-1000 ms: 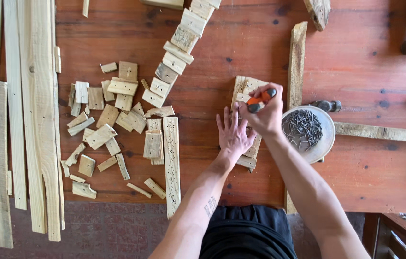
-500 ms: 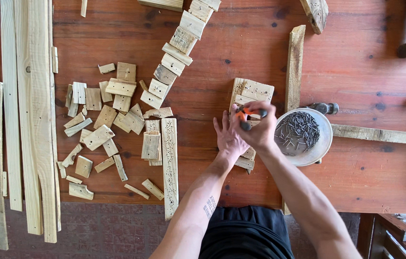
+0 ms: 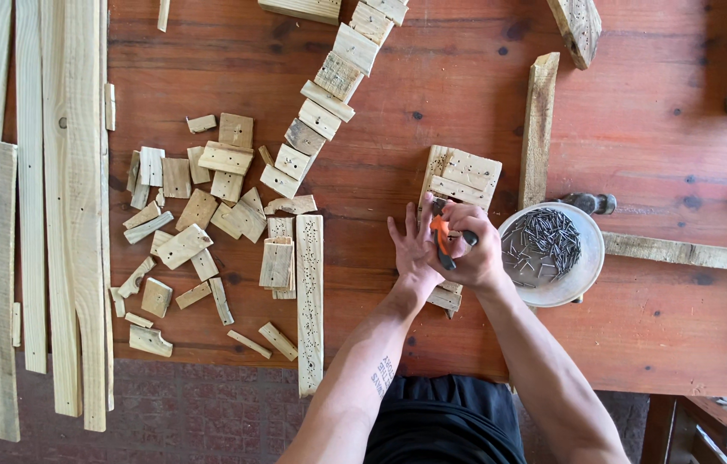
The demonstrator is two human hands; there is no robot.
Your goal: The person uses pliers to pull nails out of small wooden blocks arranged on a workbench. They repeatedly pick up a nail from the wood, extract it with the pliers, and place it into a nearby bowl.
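Note:
My right hand [image 3: 477,249] grips orange-handled pliers [image 3: 442,238], their jaws down against a small pale wooden board piece [image 3: 465,176] with short slats on it, lying on the red wooden table [image 3: 638,129]. My left hand [image 3: 413,247] lies flat with fingers spread on that same piece, pressing it down just left of the pliers. The lower part of the piece is hidden under both hands.
A white bowl of nails [image 3: 552,251] sits right beside my right hand, with a hammer head [image 3: 591,203] behind it. Scattered wood offcuts [image 3: 209,206] lie left, a row of small blocks [image 3: 329,94] runs diagonally, long planks [image 3: 45,206] at far left, slats [image 3: 538,129] right.
My right hand has come down and toward me with the pliers, from over the board's upper part to its middle. The left hand has stayed pressed flat.

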